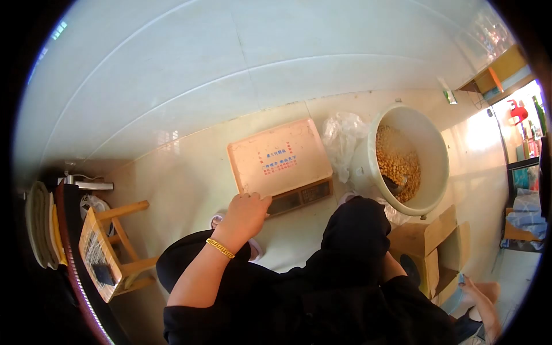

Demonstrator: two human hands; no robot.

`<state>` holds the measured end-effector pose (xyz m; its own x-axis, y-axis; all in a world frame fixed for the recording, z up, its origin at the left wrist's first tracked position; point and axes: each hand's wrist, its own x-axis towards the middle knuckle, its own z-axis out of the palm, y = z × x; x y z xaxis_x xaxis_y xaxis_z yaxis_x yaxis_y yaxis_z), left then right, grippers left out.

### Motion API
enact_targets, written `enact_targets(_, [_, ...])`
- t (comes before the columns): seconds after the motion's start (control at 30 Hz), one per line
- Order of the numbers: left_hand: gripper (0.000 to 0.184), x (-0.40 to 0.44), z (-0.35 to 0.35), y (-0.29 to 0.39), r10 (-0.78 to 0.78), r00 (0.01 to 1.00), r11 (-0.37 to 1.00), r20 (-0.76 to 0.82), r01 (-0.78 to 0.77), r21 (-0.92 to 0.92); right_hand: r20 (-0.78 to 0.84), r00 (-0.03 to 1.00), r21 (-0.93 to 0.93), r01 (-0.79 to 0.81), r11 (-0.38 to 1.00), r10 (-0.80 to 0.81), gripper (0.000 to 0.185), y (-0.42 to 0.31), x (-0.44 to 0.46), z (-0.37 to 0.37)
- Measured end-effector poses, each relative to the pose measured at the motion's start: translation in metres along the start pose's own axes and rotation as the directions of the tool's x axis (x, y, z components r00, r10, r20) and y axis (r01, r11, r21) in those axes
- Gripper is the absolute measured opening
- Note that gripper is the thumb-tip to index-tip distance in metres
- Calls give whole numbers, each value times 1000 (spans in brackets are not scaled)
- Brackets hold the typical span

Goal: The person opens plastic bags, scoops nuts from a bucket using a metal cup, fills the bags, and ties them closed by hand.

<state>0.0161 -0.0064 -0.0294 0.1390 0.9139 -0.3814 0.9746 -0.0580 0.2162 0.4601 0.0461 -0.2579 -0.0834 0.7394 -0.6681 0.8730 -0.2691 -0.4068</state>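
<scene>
My left hand (248, 214), below a gold bracelet (221, 248), is at the near left corner of a weighing scale (305, 196). Its fingers are bent and closed against the scale's edge. The scale's pale orange pan (279, 146) carries blue and red printing, with nothing lying on it. Only part of my right forearm (393, 268) shows beside my knee; the right hand itself is hidden. Right of the scale stands a large pale bucket (432, 129) partly filled with yellowish kernels or nuts (401, 165). A dark scoop-like thing (393, 185) lies among them.
Clear plastic bags (342, 135) lie between scale and bucket. An open cardboard box (422, 244) stands near my right knee. At the lower right is another person's hand (480, 296). A wooden stool (118, 253) stands left. A tiled wall (241, 52) runs behind.
</scene>
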Motion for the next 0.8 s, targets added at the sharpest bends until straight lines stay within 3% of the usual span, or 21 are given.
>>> enact_targets(0.23, [28,-2,1,0,41,996,999,-81,-43,-28,20,1000,19,8,1000,-8,28,-3,-6,-1])
enact_targets(0.67, [28,-4,8,3,54,996,998,-67,-52,36,72,997,59,29,998,-33,27,-20,0,-7])
enact_targets(0.8, [29,-1,2,3,32,999,998,-19,-31,47,114,991,148,56,987,-74,27,-31,-2,-11])
